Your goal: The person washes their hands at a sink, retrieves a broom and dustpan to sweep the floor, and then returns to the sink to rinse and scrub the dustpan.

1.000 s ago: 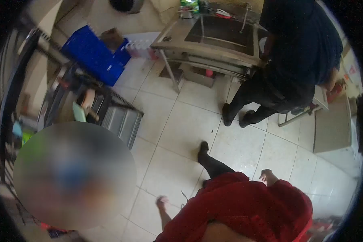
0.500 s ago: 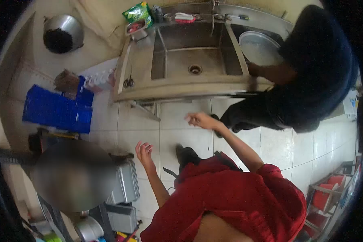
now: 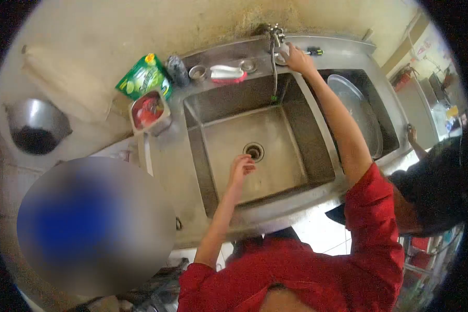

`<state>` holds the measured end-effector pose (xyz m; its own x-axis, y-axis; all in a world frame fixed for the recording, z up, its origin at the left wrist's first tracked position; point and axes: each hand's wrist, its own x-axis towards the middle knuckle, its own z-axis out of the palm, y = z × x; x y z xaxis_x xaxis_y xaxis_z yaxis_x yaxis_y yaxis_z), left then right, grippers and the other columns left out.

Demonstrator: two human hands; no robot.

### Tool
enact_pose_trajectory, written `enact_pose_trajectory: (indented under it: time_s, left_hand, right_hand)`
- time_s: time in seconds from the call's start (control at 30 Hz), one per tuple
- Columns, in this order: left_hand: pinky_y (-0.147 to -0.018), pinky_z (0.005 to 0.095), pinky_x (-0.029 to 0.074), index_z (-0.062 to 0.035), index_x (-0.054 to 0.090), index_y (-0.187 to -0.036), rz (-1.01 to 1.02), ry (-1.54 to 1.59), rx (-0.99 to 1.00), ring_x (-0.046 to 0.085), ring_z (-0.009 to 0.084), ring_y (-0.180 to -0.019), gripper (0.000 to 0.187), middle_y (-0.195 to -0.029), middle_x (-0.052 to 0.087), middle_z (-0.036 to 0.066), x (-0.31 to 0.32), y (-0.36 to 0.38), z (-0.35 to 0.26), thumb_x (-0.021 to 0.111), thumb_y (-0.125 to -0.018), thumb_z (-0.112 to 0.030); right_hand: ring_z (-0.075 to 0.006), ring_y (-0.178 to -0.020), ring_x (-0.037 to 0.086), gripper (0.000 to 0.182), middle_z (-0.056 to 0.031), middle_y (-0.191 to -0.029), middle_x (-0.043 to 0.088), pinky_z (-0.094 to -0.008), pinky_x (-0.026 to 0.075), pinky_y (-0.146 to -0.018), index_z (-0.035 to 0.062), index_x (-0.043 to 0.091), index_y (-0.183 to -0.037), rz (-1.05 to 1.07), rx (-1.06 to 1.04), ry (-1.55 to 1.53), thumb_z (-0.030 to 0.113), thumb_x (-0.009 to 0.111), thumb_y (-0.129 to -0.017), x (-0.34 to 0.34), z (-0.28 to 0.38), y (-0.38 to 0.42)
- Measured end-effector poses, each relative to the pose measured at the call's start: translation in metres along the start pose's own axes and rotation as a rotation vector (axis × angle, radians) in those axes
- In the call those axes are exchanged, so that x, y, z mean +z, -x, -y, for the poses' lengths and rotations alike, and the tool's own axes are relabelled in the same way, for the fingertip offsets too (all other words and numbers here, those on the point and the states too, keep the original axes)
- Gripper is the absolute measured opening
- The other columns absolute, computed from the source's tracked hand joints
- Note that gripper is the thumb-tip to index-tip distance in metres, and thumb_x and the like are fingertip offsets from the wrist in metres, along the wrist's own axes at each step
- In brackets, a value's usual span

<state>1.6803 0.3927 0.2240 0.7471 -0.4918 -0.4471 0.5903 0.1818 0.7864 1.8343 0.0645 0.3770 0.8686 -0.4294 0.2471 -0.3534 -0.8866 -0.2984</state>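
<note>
My right hand [image 3: 299, 59] reaches to the back ledge of the metal sink, beside the base of the faucet [image 3: 276, 37]; its fingers are bent and what they touch is too small to make out. Over the large sink basin [image 3: 265, 182] hangs my left hand [image 3: 242, 167], fingers loosely curled and apart, holding nothing, close to the drain [image 3: 254, 152]. A thin hose [image 3: 274, 78] runs from the faucet down into the basin. No running water shows.
A round metal lid or tray [image 3: 356, 112] lies in the right basin. On the left stand a metal container [image 3: 164, 120] with red items, a green pouch [image 3: 143, 78] and a brush [image 3: 228, 74]. Another person [image 3: 431, 187] is at the right. A pot [image 3: 36, 117] is far left.
The view has moved up to the sink. My right hand has gone forward to the faucet area, my left hand over the basin. The other person has shifted away to the right.
</note>
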Motion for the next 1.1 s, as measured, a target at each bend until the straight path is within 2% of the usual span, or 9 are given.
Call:
enact_pose_trajectory:
  time_s: [0.33,0.43,0.5,0.53,0.6,0.7,0.77,1.03,1.1]
  left_hand:
    - [-0.061,0.0207,0.037,-0.0079,0.049,-0.092,0.083,0.145,-0.306,0.052,0.0132,-0.071,0.021,-0.080,0.054,0.003,0.038,-0.164,0.003,0.046,-0.078,-0.023]
    - [-0.062,0.0203,0.037,-0.0061,0.049,-0.095,0.168,0.254,-0.308,0.054,0.0162,-0.076,0.023,-0.085,0.056,0.005,0.053,-0.223,-0.012,0.047,-0.078,-0.021]
    - [-0.064,0.0210,0.040,-0.0034,0.050,-0.097,0.272,0.434,-0.283,0.054,0.0193,-0.082,0.024,-0.092,0.056,0.008,0.070,-0.273,-0.015,0.045,-0.079,-0.018]
    - [-0.066,0.0215,0.042,-0.0024,0.049,-0.097,0.288,0.535,-0.269,0.054,0.0205,-0.083,0.024,-0.094,0.056,0.009,0.083,-0.291,-0.022,0.044,-0.079,-0.017]
    - [-0.071,0.0238,0.044,0.0001,0.049,-0.097,0.312,0.667,-0.248,0.052,0.0242,-0.089,0.024,-0.098,0.054,0.011,0.111,-0.324,-0.040,0.046,-0.077,-0.014]
    - [-0.070,0.0216,0.045,-0.0017,0.048,-0.099,0.264,0.662,-0.197,0.053,0.0214,-0.088,0.024,-0.097,0.055,0.011,0.150,-0.365,-0.066,0.040,-0.080,-0.014]
    - [-0.068,0.0221,0.046,-0.0025,0.050,-0.095,0.227,0.702,-0.203,0.054,0.0200,-0.085,0.022,-0.093,0.056,0.009,0.169,-0.392,-0.077,0.038,-0.080,-0.014]
    - [-0.061,0.0305,0.045,-0.0052,0.055,-0.076,0.637,1.013,-0.190,0.056,0.0183,-0.064,0.030,-0.073,0.059,0.003,0.184,-0.440,-0.086,0.033,-0.081,-0.025]
    - [-0.059,0.0332,0.045,-0.0052,0.055,-0.077,0.186,0.653,-0.205,0.056,0.0197,-0.062,0.033,-0.070,0.058,0.004,0.200,-0.406,-0.114,0.034,-0.081,-0.030]
  right_hand:
    - [-0.0351,-0.093,0.050,0.040,-0.0191,-0.103,0.050,-0.0459,0.042,-0.072,0.0104,0.044,-0.103,0.064,0.071,0.267,0.038,0.046,-0.074,0.056,0.007,-0.168]
    - [-0.0345,-0.092,0.050,0.033,-0.0174,-0.103,0.049,-0.0462,0.041,-0.073,0.0111,0.044,-0.104,0.079,-0.012,0.400,0.026,0.048,-0.075,0.060,-0.008,-0.168]
    - [-0.0309,-0.088,0.051,0.033,-0.0143,-0.101,0.048,-0.0432,0.040,-0.074,0.0127,0.044,-0.108,0.004,-0.428,0.117,0.017,0.047,-0.076,0.060,-0.038,-0.173]
    - [-0.0309,-0.088,0.051,0.033,-0.0143,-0.101,0.048,-0.0432,0.040,-0.074,0.0127,0.044,-0.108,0.022,-0.426,0.125,0.017,0.047,-0.076,0.067,-0.042,-0.170]
    - [-0.0289,-0.087,0.049,0.035,-0.0139,-0.096,0.049,-0.0378,0.039,-0.072,0.0115,0.042,-0.112,-0.571,-0.617,0.013,0.015,0.044,-0.078,0.074,-0.044,-0.149]
    - [-0.0279,-0.084,0.047,0.028,-0.0143,-0.095,0.049,-0.0392,0.038,-0.072,0.0023,0.046,-0.103,-0.551,0.238,-1.019,0.020,0.040,-0.081,0.144,-0.078,-0.119]
    - [-0.0250,-0.069,0.048,0.023,-0.0134,-0.081,0.049,-0.0340,0.042,-0.058,-0.0009,0.049,-0.089,-0.156,0.761,-1.984,0.017,0.037,-0.081,0.180,-0.085,-0.117]
    - [-0.0170,-0.048,0.042,0.021,-0.0058,-0.057,0.043,-0.0259,0.035,-0.040,0.0031,0.046,-0.074,0.167,0.687,-1.843,0.023,0.041,-0.081,0.203,-0.091,-0.130]
    - [-0.0152,-0.040,0.036,0.012,-0.0033,-0.054,0.041,-0.0273,0.029,-0.033,0.0055,0.047,-0.072,0.165,0.703,-1.380,0.016,0.048,-0.077,0.212,-0.087,-0.141]
